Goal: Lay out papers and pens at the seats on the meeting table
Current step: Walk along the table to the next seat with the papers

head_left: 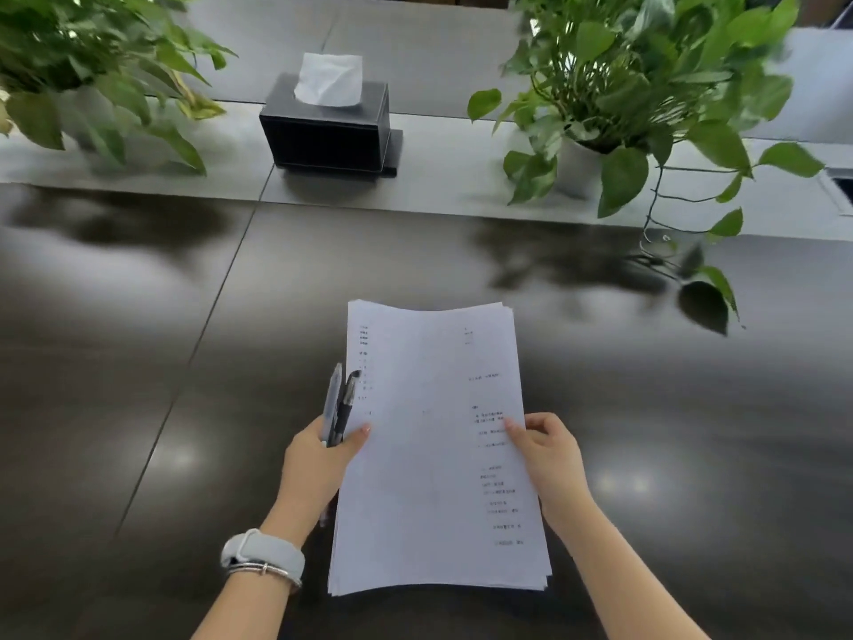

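Left hand point(318, 459): fingers closed round pens point(339, 404) and left edge of paper stack point(434, 455). Stack held above dark worktop point(138, 362), whole sheaf together. Right hand point(549, 455): fingers pinching stack's right edge. No sheet or pen laid in view; judging task barely begun. Print on top sheet too blurred to read; no brands visible.

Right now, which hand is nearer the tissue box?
Left. The left hand, holding pens and papers, sits almost straight below the tissue box; the right hand is farther right.
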`<state>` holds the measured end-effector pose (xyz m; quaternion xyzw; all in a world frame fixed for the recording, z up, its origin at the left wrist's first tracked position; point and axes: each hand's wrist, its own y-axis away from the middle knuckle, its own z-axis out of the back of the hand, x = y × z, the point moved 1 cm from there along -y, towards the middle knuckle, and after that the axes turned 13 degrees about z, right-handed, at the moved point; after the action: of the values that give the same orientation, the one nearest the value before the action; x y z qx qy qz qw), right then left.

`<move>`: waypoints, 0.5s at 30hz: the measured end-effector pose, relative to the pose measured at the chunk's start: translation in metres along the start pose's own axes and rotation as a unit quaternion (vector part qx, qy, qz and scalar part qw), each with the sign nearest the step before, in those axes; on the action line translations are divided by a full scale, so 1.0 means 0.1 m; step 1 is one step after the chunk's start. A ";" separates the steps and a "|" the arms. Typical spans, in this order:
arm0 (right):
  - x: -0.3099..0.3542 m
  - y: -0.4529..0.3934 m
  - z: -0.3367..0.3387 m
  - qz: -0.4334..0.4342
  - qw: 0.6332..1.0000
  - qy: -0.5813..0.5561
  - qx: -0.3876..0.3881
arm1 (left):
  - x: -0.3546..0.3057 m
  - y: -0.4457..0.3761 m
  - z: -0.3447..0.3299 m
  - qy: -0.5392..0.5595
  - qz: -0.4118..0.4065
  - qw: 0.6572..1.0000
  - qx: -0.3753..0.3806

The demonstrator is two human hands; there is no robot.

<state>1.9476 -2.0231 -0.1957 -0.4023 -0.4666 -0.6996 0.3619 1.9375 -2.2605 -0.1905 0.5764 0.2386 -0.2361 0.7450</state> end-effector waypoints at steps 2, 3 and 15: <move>-0.02 -0.08 -0.05 -0.005 1.000 0.020 -0.008 | -0.02 -0.09 -0.01 -0.022 0.011 1.000 -0.007; -0.04 -0.11 -0.06 -0.007 0.999 0.030 -0.013 | -0.03 -0.12 -0.01 -0.029 0.015 0.999 -0.009; -0.08 -0.13 -0.19 -0.016 0.995 0.079 -0.064 | -0.06 -0.28 0.07 -0.028 0.073 0.997 -0.012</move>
<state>1.9356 -2.0359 -0.2124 -0.3605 -0.3971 -0.7636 0.3595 1.9155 -2.2735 -0.2058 0.5767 0.1774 -0.1945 0.7733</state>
